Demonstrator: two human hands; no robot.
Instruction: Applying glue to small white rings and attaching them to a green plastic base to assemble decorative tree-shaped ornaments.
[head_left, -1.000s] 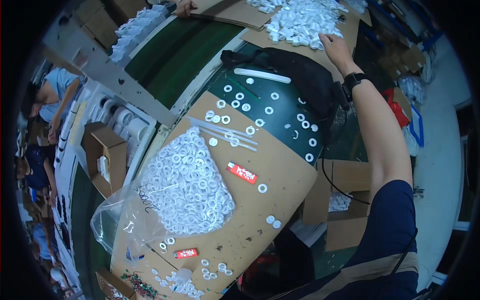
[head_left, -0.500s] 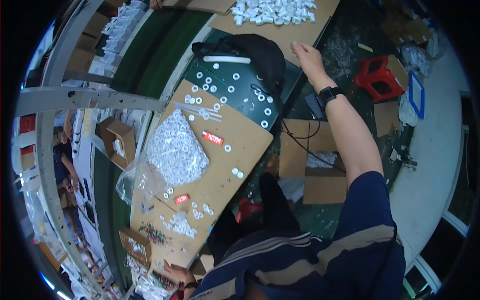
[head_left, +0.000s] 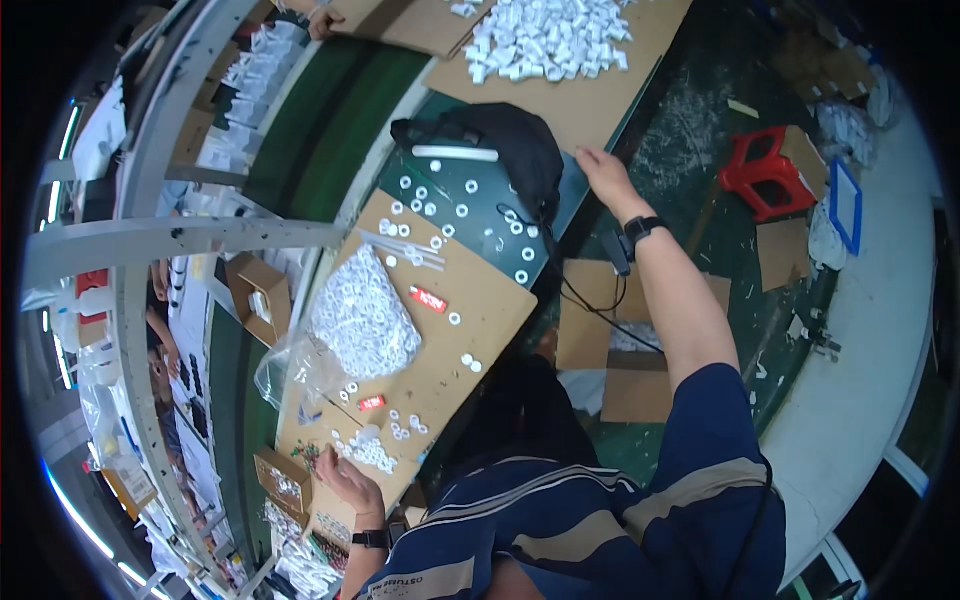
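A clear plastic bag of white rings point(head_left: 365, 315) lies on a brown cardboard sheet point(head_left: 480, 320). On the bag's near side, the person's left hand point(head_left: 350, 487) is just beside a pile of small white discs point(head_left: 368, 452) and a cluster of thin green and red components point(head_left: 305, 453). Its fingers curve loosely, unclenched; whether anything is in them cannot be told. A black band point(head_left: 372, 539) circles that wrist.

Well to the bag's right and farther from the person, the right hand point(head_left: 608, 180) is by the bench edge, near a black fabric pouch point(head_left: 525, 155) that lies beyond the bag. The fingers extend with the thumb close in; it cannot be told whether they grasp something. A dark watch point(head_left: 645, 228) sits on the wrist.

Of 2 red lighters, 1 point(head_left: 429, 299) lies just right of the bag and 1 point(head_left: 371, 404) just on its near side. Translucent tubes point(head_left: 405, 250) lie at its far end. Farthest beyond it, white plastic caps point(head_left: 545, 40) form a heap. To its right, below bench level, stands an open cardboard box point(head_left: 585, 300).
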